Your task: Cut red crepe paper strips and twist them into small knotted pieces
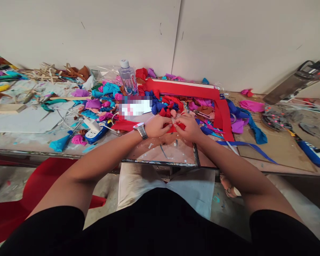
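Observation:
My left hand (158, 126), with a metal watch (141, 131) at its wrist, pinches a red strip (124, 125) that looks like cloth or crepe paper. Facing it, my right hand (188, 127) is closed on the same strip, thumb and fingertips drawn together. The two hands almost meet low over the worktable (160, 153). Just behind them lie crumpled red pieces (174, 103) and dark blue pieces (158, 106). A lit phone (138, 108) rests behind my left hand. Fingers hide part of the strip.
A water bottle (128, 80) stands at the back. Long red strips (224, 119) lie to the right, before a cardboard sheet (277, 153). On the left are a power strip (94, 133), green-handled pliers (52, 103) and wooden sticks (50, 73). A dark bottle (290, 83) leans at right.

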`<state>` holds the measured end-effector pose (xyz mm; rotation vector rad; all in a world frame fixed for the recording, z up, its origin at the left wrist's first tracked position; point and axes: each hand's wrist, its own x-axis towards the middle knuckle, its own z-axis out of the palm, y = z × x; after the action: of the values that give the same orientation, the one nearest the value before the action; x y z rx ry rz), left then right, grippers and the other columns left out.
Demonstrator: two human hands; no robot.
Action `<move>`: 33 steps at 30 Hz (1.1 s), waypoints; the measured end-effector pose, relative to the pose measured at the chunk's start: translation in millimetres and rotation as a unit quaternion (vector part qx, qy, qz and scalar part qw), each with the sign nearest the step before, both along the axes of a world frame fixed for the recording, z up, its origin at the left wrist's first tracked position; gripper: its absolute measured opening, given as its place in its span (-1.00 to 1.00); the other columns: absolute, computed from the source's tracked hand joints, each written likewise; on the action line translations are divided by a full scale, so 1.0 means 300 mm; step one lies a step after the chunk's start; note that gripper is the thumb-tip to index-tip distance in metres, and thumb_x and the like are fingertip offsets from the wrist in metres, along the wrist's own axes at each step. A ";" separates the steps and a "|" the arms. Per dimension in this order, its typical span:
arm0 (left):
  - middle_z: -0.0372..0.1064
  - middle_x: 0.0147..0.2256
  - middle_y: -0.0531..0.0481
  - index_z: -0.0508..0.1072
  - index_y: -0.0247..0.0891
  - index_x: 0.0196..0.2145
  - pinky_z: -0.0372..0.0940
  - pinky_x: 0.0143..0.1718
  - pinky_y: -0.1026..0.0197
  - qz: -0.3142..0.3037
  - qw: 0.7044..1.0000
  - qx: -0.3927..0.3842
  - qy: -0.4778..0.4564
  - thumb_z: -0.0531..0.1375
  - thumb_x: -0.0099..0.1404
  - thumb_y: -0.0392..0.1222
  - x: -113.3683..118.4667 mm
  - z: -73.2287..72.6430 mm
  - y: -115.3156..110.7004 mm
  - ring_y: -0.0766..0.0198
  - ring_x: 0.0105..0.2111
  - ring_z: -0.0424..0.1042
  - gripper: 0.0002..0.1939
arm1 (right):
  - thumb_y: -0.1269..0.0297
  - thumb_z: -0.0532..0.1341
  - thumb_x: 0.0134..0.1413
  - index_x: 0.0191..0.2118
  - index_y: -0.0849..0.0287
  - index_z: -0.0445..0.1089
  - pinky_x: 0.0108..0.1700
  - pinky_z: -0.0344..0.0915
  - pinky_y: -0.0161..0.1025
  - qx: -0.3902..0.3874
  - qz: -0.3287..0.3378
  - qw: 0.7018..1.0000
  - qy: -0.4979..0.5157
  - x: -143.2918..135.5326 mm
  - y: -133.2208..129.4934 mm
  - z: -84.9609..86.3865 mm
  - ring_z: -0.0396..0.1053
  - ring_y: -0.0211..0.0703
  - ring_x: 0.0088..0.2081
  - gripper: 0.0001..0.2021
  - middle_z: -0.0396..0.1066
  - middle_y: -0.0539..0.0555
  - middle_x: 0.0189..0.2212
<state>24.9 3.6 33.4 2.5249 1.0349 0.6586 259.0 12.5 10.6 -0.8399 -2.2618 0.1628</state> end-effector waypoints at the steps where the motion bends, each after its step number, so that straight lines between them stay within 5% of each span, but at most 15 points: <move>1: 0.35 -0.51 0.03 0.50 -0.23 -0.38 0.02 -0.38 0.15 0.000 1.000 0.000 0.002 0.09 0.41 -0.09 0.000 0.000 0.000 0.29 -0.52 0.17 -0.72 | 0.20 0.22 0.31 -0.28 0.07 0.49 0.01 0.18 0.06 -0.001 -0.002 1.000 -0.004 0.000 -0.001 0.002 0.46 0.08 -0.13 -0.85 0.62 0.11 -0.30; 13: 0.44 -0.50 -0.01 0.57 -0.24 -0.32 0.04 -0.38 0.14 0.026 0.999 0.017 0.022 0.08 0.36 -0.19 0.001 0.004 0.001 0.25 -0.53 0.22 -0.74 | 0.19 0.25 0.31 -0.29 0.07 0.50 0.10 0.03 0.10 0.006 -0.046 0.999 -0.020 0.001 -0.012 0.010 0.45 0.07 -0.09 -0.85 0.63 0.08 -0.27; 33: 0.30 -0.55 0.08 0.50 -0.27 -0.44 0.03 -0.40 0.18 0.003 0.999 -0.040 -0.015 0.12 0.37 -0.07 0.002 0.001 0.005 0.34 -0.53 0.14 -0.70 | 0.17 0.24 0.32 -0.30 0.06 0.53 0.10 0.10 0.12 -0.004 -0.025 1.000 -0.018 -0.004 -0.011 0.012 0.46 0.08 -0.11 -0.82 0.66 0.09 -0.28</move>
<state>25.5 5.3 33.8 2.4365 1.0379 0.6416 257.7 9.2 14.1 -0.9085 -2.2729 0.1353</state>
